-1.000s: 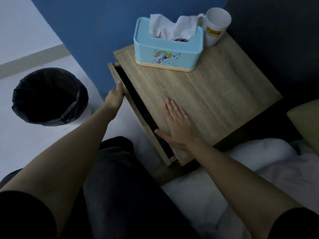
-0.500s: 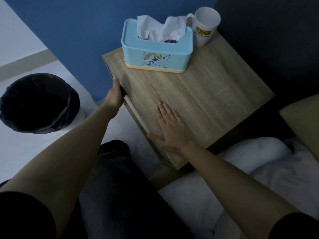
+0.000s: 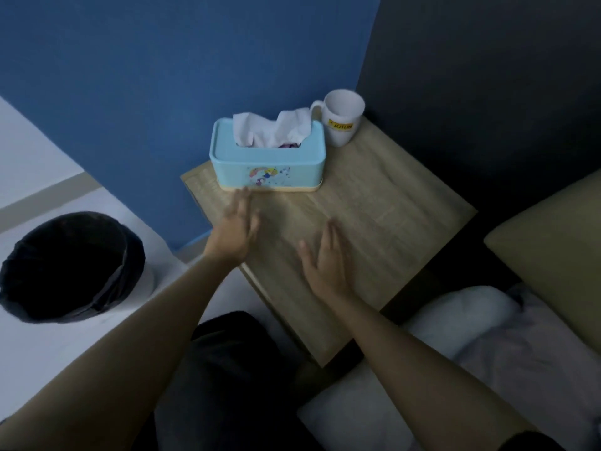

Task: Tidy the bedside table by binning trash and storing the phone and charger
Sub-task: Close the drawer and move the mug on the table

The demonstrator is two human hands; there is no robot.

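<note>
The wooden bedside table (image 3: 383, 203) stands against the blue wall with its drawer closed flush. My left hand (image 3: 235, 227) hovers over the table's left part, fingers spread and blurred, just in front of the light blue tissue box (image 3: 266, 164). It holds nothing. My right hand (image 3: 325, 258) lies flat and empty on the tabletop near the front edge. A black-lined bin (image 3: 70, 266) sits on the floor to the left. No phone, charger or trash shows on the table.
A white mug (image 3: 341, 120) with a yellow label stands at the back of the table beside the tissue box. A white pillow (image 3: 455, 336) and an olive cushion (image 3: 553, 255) lie to the right. My dark-clothed knee (image 3: 227, 369) is below the table.
The drawer went from partly open to fully closed. My left hand left the drawer front and rose over the tabletop toward the tissue box. My right hand stayed flat on the table.
</note>
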